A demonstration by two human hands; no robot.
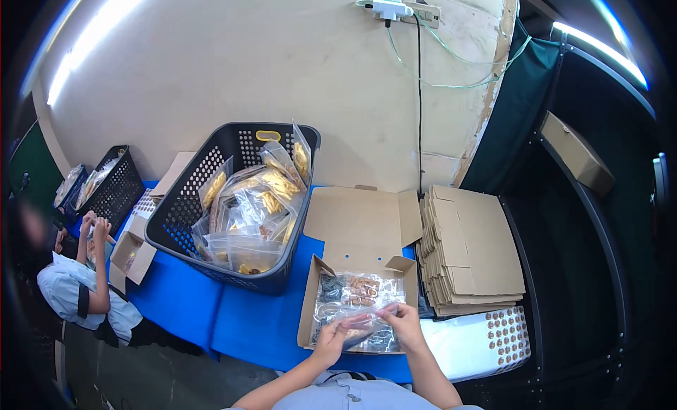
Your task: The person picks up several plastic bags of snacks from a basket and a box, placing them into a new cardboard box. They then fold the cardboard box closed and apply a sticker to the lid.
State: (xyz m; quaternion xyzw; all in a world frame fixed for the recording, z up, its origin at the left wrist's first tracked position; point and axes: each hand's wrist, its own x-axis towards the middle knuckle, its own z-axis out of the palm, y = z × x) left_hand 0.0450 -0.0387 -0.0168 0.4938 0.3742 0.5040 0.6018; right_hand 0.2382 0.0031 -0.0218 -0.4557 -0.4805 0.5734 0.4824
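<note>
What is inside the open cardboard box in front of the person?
The open cardboard box holds clear plastic bags of small brown pieces. Both hands, left hand and right hand, hold another bag over it, hiding the box floor beneath.

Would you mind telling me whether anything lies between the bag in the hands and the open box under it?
Nothing visible does. Both the left hand and the right hand hold the bag directly over the open box, which already contains other bags; its lid is folded back.
</note>
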